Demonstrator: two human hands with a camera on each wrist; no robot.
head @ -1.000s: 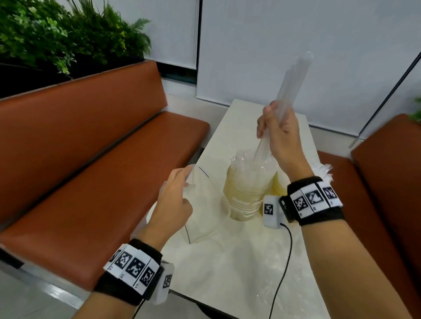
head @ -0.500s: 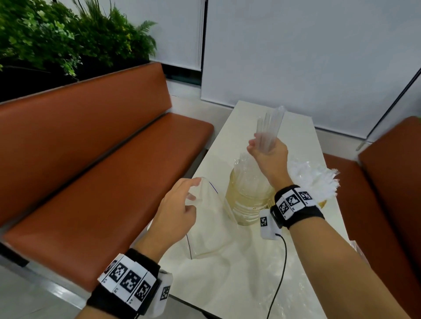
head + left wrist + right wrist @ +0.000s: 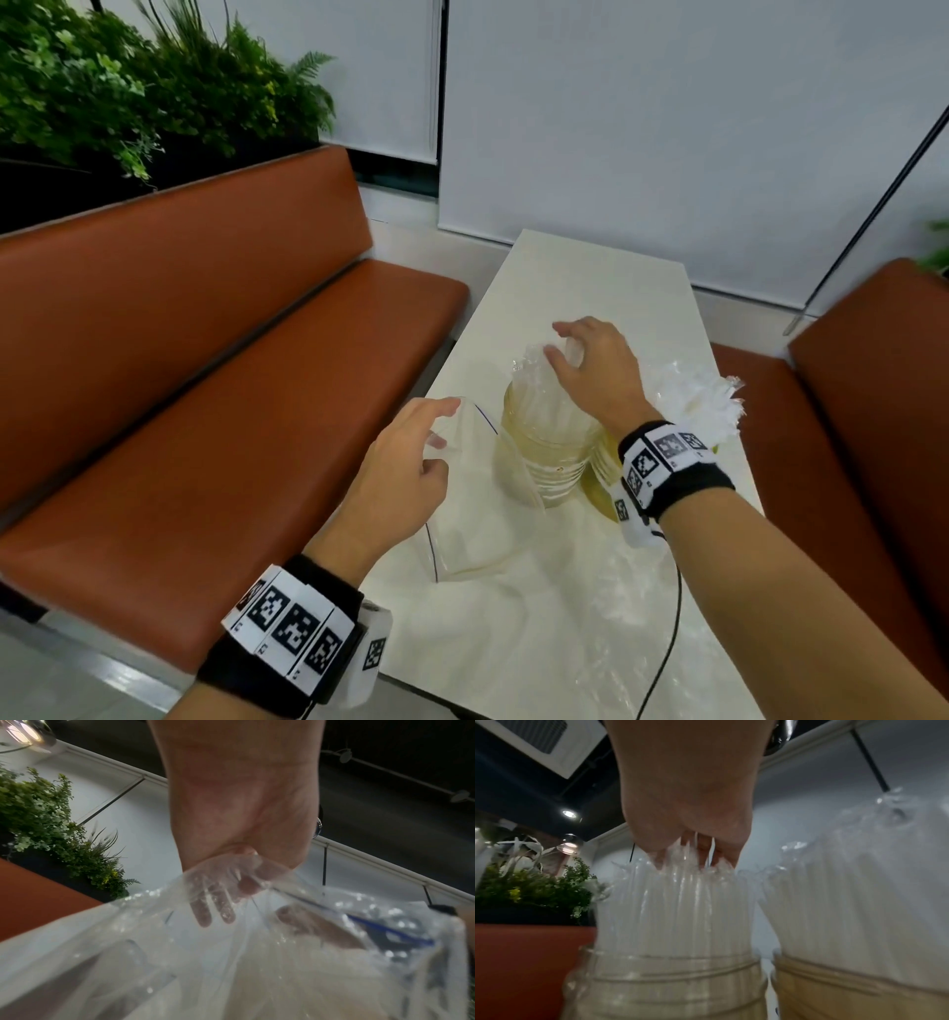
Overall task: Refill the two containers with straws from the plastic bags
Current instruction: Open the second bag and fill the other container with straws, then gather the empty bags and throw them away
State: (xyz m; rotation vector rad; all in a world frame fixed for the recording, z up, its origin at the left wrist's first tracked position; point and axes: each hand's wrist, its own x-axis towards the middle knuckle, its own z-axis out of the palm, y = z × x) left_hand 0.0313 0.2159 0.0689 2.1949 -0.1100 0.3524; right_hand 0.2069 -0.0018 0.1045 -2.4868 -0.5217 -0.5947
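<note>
straws (image 3: 680, 902): wrapped, clear-white, standing upright and packed in the near container; tops poke above its rim. Table centre, about 12 o'clock from me.
near container (image 3: 544, 452): clear ribbed jar, looks full.
second container (image 3: 859, 994): touching or just beside the first at its 3 o'clock, mostly hidden behind my right wrist in the head view; also stuffed with straws (image 3: 703, 406) fanning out at the top.
right hand (image 3: 595, 370): on top of the near bundle, fingers (image 3: 716, 852) spread and pointing down onto the straw tips, pressing or levelling them. Not clenched; whether any straw is pinched, cannot tell.
left hand (image 3: 411, 473): at 9 o'clock of the jar, thumb and fingers pinching the mouth of the plastic bag (image 3: 477, 514), fingers (image 3: 205, 910) seen through the film.
bag: clear, blue line along its edge, sagging on the table (image 3: 590, 288), leaning on the jar's left side; looks empty or nearly so, wrist view too blurred to be sure.
step: my guess, seating the last handful into the near jar.
progress: both jars look full, so near the end.
next: probably lift the right hand off without dragging straws up, then check the bag for leftovers and set it aside.
around: orange bench (image 3: 205, 385) at 9 o'clock, plants (image 3: 128, 87) at 10 o'clock.
</note>
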